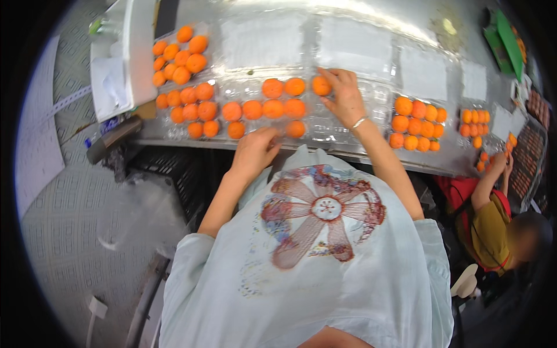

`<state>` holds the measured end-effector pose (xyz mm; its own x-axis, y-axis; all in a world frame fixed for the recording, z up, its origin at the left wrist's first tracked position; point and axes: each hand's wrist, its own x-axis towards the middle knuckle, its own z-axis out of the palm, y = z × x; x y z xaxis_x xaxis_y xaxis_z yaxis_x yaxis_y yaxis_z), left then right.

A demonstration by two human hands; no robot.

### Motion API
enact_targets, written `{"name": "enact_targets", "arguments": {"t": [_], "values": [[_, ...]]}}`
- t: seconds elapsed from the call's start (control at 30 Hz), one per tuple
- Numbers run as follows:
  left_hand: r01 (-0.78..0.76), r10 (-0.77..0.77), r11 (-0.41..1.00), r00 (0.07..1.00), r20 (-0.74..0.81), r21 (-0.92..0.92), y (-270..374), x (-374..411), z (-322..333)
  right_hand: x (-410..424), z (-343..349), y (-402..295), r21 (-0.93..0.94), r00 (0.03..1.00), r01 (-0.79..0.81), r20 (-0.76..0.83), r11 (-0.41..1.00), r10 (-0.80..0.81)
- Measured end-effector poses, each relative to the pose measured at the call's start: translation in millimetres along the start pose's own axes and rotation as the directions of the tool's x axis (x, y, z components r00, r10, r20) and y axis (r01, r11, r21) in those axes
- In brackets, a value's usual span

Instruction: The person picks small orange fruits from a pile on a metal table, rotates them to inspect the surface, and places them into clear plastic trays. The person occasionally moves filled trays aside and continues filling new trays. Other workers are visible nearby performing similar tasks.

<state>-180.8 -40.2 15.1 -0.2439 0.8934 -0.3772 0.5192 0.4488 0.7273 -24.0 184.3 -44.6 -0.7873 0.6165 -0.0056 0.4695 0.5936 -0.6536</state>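
Observation:
My right hand (347, 95) has its thumb and fingers around an orange citrus fruit (321, 86), at the back left corner of a clear plastic tray (333, 117) with moulded cups. No other fruit shows in that tray. My left hand (256, 145) is curled over the front edge of the neighbouring clear tray (238, 90), between two front-row fruits, a left one (236, 130) and a right one (295, 129). Its fingertips are partly hidden, so whether it holds a fruit is unclear. A full middle row of fruit (252, 109) and two back-row fruits (273, 88) sit in this tray.
Fruit-filled trays stand left (190, 112) and right (418, 126) on the metal table (374, 152). Open lids with white pads (354, 41) lie behind. A white foam box (139, 56) is at left, a green crate (502, 43) far right. A co-worker (487, 217) handles fruit at right.

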Motion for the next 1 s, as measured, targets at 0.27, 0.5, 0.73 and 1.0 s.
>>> {"name": "enact_targets", "arguments": {"t": [0.27, 0.5, 0.73, 1.0], "values": [[-0.033, 0.032, 0.999, 0.999, -0.032, -0.011, 27, 14, -5, -55, -65, 2, 0.016, 0.973, -0.038, -0.228, 0.999, 0.041], [-0.068, 0.068, 0.998, 0.994, -0.084, -0.006, 51, 24, -3, -151, -148, 106, -0.117, 0.808, -0.413, -0.505, 0.903, 0.304], [-0.131, 0.135, 0.991, 0.985, -0.11, 0.04, 74, 24, 7, -143, -194, 166, -0.344, 0.952, -0.265, -0.24, 0.901, 0.188], [-0.173, 0.175, 0.984, 0.972, -0.159, 0.027, 79, 18, 30, -117, -192, 186, -0.536, 0.994, -0.099, -0.017, 0.838, 0.107]]}}
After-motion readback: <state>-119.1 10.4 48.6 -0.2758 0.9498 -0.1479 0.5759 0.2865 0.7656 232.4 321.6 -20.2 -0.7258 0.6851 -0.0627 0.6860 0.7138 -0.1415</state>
